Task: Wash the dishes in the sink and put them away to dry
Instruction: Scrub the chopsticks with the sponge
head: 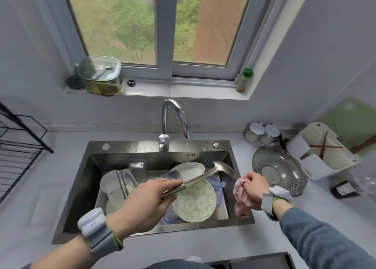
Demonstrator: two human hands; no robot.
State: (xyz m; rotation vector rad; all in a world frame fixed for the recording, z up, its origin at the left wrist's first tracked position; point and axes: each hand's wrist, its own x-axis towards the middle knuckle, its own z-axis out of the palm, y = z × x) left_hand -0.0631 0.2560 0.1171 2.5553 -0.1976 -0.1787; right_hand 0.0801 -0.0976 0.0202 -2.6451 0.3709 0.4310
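Over the steel sink [81, 189], my left hand [146, 203] grips the handle of a long metal ladle [203, 177] together with a spoon [174, 175], fingers wrapped around both, the ladle's bowl reaching out toward the sink's right wall. My right hand [254, 189] is closed around a bunched pink cloth [240, 195] just beside the sink's right edge, near the ladle's bowl but not touching it. Below them, the unwashed load waits in the basin: a green-flowered plate [195, 203], a white plate [189, 170] behind it, more white crockery at the left and a clear container toward the back. The faucet [175, 116] shows no stream that I can make out. As I judge it, the step in hand is scrubbing the ladle, and it goes best if I bring the cloth onto the bowl, wipe inside and out, then draw it down the handle while the left hand holds firm and low over the basin so drips fall inside. Two utensils in one grip may slip; I would wash one at a time. The glass dish [278, 171] and white drainer [325, 152] on the table at right look the likely place for clean pieces.
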